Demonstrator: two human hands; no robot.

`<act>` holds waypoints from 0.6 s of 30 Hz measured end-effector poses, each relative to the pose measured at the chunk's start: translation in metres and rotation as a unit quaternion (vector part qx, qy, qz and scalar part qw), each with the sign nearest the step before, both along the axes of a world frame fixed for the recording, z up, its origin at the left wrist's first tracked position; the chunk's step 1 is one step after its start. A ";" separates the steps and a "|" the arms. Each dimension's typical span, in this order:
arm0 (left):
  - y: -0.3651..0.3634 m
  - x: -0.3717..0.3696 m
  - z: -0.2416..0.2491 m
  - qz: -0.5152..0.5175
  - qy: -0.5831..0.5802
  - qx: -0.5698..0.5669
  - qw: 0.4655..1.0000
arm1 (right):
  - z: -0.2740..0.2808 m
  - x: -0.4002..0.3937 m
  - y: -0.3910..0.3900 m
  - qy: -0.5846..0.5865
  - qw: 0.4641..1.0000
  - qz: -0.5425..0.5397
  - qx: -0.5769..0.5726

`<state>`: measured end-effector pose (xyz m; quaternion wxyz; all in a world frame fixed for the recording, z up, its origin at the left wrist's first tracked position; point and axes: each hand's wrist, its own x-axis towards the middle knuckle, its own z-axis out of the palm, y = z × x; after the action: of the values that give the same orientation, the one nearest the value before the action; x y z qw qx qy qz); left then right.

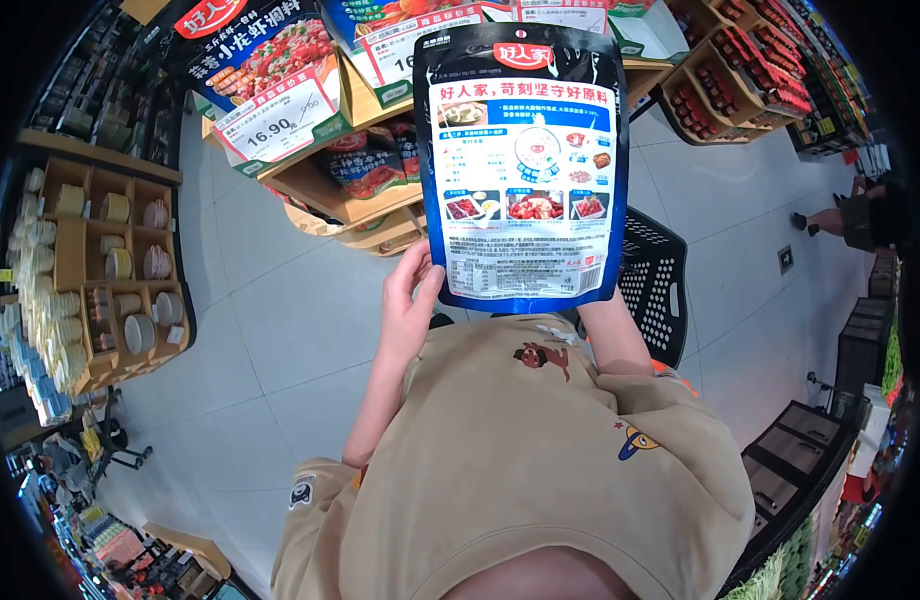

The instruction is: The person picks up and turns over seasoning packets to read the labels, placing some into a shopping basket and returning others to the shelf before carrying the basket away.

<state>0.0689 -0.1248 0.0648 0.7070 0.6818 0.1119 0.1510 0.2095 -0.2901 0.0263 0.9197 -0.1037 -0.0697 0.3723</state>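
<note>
A blue and black seasoning pouch [528,150] is upright in front of me, its printed back panel facing me. My left hand [410,292] is closed on the lower left edge of the pouch, thumb at the border. At the lower right corner, my right hand [602,308] supports the pouch from behind; its fingers are hidden and mostly only the wrist and forearm show. Just beyond the pouch, more seasoning pouches [255,50] stand in a wooden display shelf [375,208], with a price card [280,122] reading 16.90 in front.
A black perforated basket [652,285] is behind the pouch at right. Wooden shelves of bowls and cups [115,270] stand at left. Red-packaged goods [750,60] fill a rack at upper right. Another person's leg [830,222] shows at far right, near dark crates [795,450].
</note>
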 end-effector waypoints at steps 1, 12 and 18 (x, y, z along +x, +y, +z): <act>0.001 0.000 0.000 0.000 0.000 0.000 1.000 | 0.000 0.000 -0.001 0.000 1.000 -0.001 -0.002; 0.003 -0.002 -0.011 0.010 0.012 0.011 1.000 | -0.006 -0.001 -0.006 0.004 1.000 -0.004 -0.025; 0.004 0.001 -0.010 0.098 -0.022 0.071 0.992 | -0.010 0.001 -0.006 -0.013 0.996 0.024 -0.083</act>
<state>0.0701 -0.1206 0.0548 0.6410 0.7124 0.1514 0.2423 0.2102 -0.2962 0.0165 0.8978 -0.1831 -0.0531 0.3971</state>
